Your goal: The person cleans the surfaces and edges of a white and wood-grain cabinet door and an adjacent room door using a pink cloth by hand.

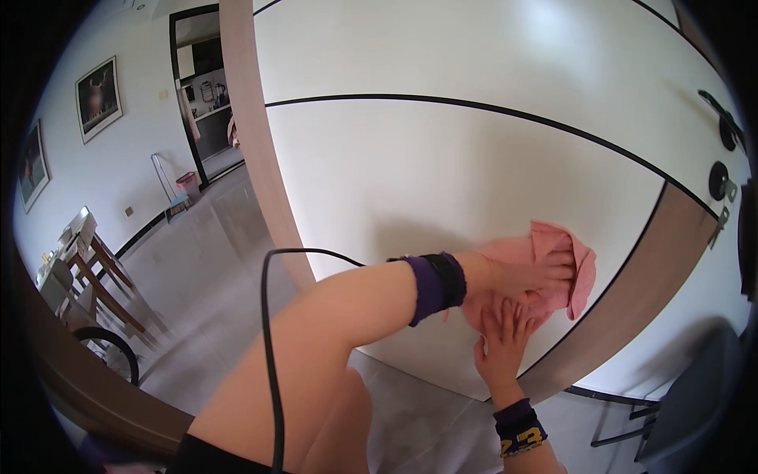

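Note:
A pink cloth [583,276] lies bunched against the lower part of a white door [379,174]. My left arm reaches across from the lower left, and my left hand [533,278] presses the cloth to the door, its fingers hooked over a fold. Just below it, my right hand [502,340] rests its spread fingertips on the cloth's lower edge. A purple wristband [437,288] circles my left wrist, and a dark band [519,426] is on my right. Part of the cloth is hidden under my hands.
A black cable [268,340] loops up beside my left arm and passes behind it. Keys [722,217] hang from the lock at the right, below a black handle [722,118]. A dark chair [691,395] stands lower right; a table [83,237] is far left.

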Available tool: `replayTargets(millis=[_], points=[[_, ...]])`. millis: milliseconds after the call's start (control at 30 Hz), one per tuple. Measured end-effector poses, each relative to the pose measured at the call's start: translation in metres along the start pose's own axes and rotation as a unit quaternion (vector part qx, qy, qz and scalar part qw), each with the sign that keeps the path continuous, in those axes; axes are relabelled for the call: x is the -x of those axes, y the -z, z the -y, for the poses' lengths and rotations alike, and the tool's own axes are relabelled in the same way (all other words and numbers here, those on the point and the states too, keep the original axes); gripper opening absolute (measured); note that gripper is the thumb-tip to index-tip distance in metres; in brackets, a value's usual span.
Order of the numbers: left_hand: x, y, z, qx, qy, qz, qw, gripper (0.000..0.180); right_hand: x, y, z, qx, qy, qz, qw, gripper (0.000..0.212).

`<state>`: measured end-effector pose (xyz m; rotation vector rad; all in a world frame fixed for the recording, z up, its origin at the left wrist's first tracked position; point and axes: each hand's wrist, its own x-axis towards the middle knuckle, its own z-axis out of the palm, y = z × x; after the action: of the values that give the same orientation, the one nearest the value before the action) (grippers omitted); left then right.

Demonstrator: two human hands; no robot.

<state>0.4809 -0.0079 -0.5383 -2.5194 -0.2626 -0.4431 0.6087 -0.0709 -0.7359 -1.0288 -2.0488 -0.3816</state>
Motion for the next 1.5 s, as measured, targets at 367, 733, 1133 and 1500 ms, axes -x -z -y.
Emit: replayTargets(millis=[367,733,1133,1500], points=[[0.191,0.059,0.063,-0.020,0.140,-0.078,0.987,0.057,-0.107,-0.056,0.115,-0.061,0.133,0.023,0.989,0.059],[0.358,0.057,0.064,-0.287,0.393,-0.129,0.864,0.076,-0.160,-0.100,0.190,-0.122,0.218,0.038,0.967,0.041],[0.341,-0.044,-0.018,-0.153,0.622,-0.307,0.704,0.057,-0.117,-0.125,0.154,-0.175,0.251,0.048,0.951,0.036],[0.231,-0.105,-0.079,-0.076,0.517,-0.006,0.852,0.050,-0.007,-0.055,0.047,-0.129,0.174,0.129,0.968,0.043]])
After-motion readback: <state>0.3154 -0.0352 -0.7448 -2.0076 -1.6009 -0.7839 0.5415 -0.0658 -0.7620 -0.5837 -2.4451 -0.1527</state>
